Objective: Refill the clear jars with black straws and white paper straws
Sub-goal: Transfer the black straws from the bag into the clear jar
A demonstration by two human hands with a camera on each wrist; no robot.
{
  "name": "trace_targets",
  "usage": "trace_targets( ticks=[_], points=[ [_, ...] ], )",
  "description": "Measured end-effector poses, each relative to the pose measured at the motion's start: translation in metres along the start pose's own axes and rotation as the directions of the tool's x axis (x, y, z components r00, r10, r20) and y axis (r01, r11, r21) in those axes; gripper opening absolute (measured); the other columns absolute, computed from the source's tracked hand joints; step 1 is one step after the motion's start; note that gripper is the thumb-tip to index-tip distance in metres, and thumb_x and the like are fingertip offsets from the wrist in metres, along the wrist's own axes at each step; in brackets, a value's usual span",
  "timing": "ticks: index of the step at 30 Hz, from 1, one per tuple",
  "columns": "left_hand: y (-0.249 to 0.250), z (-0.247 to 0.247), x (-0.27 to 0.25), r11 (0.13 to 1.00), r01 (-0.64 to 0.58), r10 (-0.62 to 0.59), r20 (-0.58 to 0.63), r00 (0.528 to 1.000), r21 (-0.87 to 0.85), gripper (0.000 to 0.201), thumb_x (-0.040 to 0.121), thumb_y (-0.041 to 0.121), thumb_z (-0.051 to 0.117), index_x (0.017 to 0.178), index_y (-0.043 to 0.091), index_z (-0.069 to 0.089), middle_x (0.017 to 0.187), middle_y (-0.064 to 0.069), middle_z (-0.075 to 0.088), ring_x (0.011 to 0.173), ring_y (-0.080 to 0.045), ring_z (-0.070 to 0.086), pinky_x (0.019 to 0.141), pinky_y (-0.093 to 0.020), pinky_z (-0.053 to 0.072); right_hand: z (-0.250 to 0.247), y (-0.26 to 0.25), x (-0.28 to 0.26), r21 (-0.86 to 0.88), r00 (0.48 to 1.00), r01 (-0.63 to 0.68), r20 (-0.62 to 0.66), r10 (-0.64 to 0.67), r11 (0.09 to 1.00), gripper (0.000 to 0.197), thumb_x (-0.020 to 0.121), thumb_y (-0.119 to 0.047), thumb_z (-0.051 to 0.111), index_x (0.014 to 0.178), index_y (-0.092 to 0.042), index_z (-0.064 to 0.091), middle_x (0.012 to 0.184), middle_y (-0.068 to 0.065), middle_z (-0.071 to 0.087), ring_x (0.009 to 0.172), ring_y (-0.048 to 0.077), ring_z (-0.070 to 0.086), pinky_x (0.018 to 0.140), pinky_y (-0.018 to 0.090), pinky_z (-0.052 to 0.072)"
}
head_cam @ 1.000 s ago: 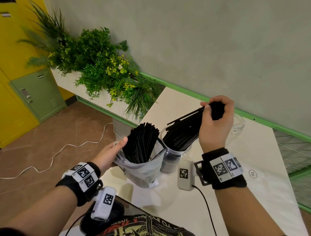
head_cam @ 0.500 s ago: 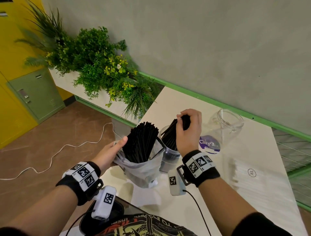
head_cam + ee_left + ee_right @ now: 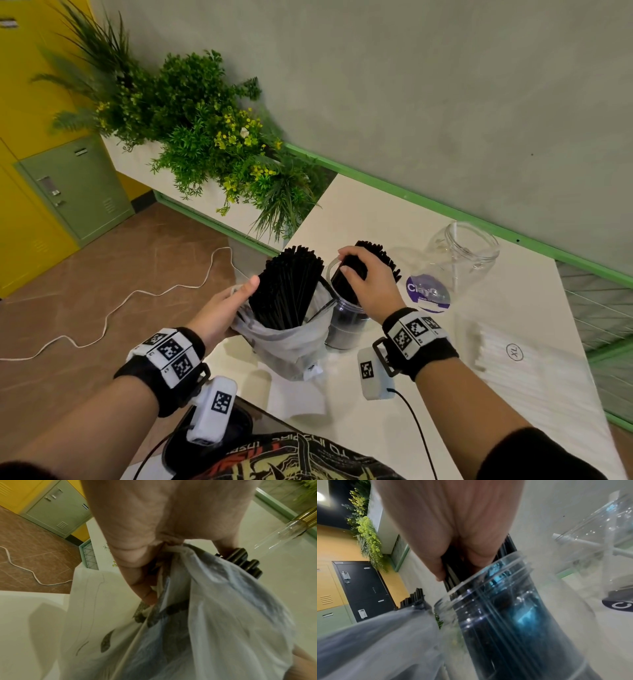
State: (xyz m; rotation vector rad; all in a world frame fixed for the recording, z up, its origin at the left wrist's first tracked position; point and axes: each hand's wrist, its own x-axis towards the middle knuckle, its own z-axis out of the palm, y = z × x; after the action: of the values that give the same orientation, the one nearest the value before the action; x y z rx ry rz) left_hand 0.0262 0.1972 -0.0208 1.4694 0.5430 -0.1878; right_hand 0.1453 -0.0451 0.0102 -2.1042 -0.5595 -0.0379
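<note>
Gripping a bundle of black plastic straws (image 3: 356,274), the right hand (image 3: 371,284) curls round it, palm down, over the mouth of the near clear plastic jar (image 3: 346,325) on the white table (image 3: 376,219). Left hand (image 3: 222,311) pinches the rim of a translucent plastic bag (image 3: 291,342) of black straws, thumb up. A second, clear jar (image 3: 462,253) lies tilted beside a purple round label (image 3: 426,293) reading "Cla"; a circled "XL" marks the white paper straws (image 3: 534,370).

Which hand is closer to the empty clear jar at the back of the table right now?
Right. The right hand grips a bundle of black straws in the near jar, just beside the empty jar. The left hand holds the straw bag, farther off on the other side.
</note>
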Motion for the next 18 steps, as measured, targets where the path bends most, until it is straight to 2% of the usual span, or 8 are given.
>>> trace_targets(
  ticks=[3,6,8,10,14,16,18],
  points=[
    [0.0,0.0,0.0,1.0,0.005,-0.005,-0.003,1.0,-0.012,0.105,0.047,0.09,0.062,0.131,0.027,0.056,0.129,-0.003,0.062,0.117,-0.025,0.059,0.106,-0.054,0.04,-0.005,0.002,-0.001,0.006,0.994,-0.006,-0.107,0.007,1.0,0.035,0.092,-0.007,0.057,0.124,-0.021,0.055,0.115,-0.008,0.061,0.107,0.008,0.053,0.099,0.024,0.04],
    [0.0,0.0,0.0,1.0,0.002,-0.003,-0.005,1.0,-0.017,0.102,0.047,0.089,0.063,0.129,0.028,0.058,0.132,0.0,0.06,0.12,-0.024,0.057,0.107,-0.054,0.038,-0.008,0.004,0.0,-0.006,0.987,-0.016,-0.157,0.015,1.0,0.043,0.09,-0.005,0.058,0.128,-0.024,0.05,0.117,-0.008,0.061,0.107,0.007,0.055,0.097,0.019,0.039],
    [0.0,-0.001,0.001,1.0,0.008,-0.009,-0.002,1.0,-0.023,0.101,0.047,0.089,0.064,0.127,0.029,0.059,0.13,-0.001,0.062,0.118,-0.024,0.059,0.106,-0.054,0.039,-0.01,0.005,-0.001,-0.012,0.981,0.037,-0.19,-0.039,0.999,0.043,0.089,0.001,0.057,0.126,-0.02,0.052,0.116,-0.004,0.06,0.102,0.003,0.059,0.095,0.011,0.038],
    [-0.001,-0.001,0.001,1.0,0.007,-0.007,-0.001,1.0,-0.021,0.099,0.046,0.09,0.064,0.124,0.029,0.06,0.127,-0.001,0.063,0.116,-0.024,0.06,0.105,-0.054,0.04,-0.013,0.006,-0.003,-0.091,0.965,0.119,-0.225,-0.137,0.989,0.039,0.087,0.004,0.058,0.122,-0.014,0.055,0.116,0.001,0.056,0.1,0.003,0.058,0.094,0.007,0.038],
    [0.0,0.001,0.001,1.0,0.003,-0.002,0.013,1.0,-0.018,0.103,0.043,0.09,0.065,0.124,0.027,0.06,0.121,-0.004,0.067,0.111,-0.025,0.063,0.103,-0.053,0.043,-0.02,0.018,-0.007,-0.304,0.941,0.178,-0.226,-0.253,0.936,0.039,0.085,-0.003,0.066,0.121,-0.01,0.056,0.122,0.005,0.049,0.113,0.017,0.045,0.101,0.026,0.036],
    [0.001,0.002,0.001,0.999,0.008,-0.007,0.023,1.0,-0.041,0.102,0.039,0.088,0.068,0.12,0.027,0.062,0.114,-0.014,0.069,0.107,-0.03,0.066,0.1,-0.052,0.046,-0.023,0.028,-0.008,-0.367,0.94,0.157,-0.229,-0.253,0.917,0.045,0.083,-0.01,0.07,0.126,-0.012,0.054,0.128,0.007,0.047,0.12,0.021,0.04,0.104,0.029,0.031],
    [0.002,0.003,0.0,0.999,0.01,-0.009,0.019,1.0,-0.043,0.101,0.038,0.087,0.068,0.119,0.029,0.062,0.116,-0.02,0.067,0.108,-0.032,0.065,0.099,-0.05,0.047,-0.027,0.034,-0.009,-0.346,0.948,0.099,-0.252,-0.194,0.933,0.05,0.086,-0.018,0.07,0.131,-0.013,0.05,0.134,0.007,0.044,0.125,0.02,0.036,0.107,0.028,0.028]
  ],
)
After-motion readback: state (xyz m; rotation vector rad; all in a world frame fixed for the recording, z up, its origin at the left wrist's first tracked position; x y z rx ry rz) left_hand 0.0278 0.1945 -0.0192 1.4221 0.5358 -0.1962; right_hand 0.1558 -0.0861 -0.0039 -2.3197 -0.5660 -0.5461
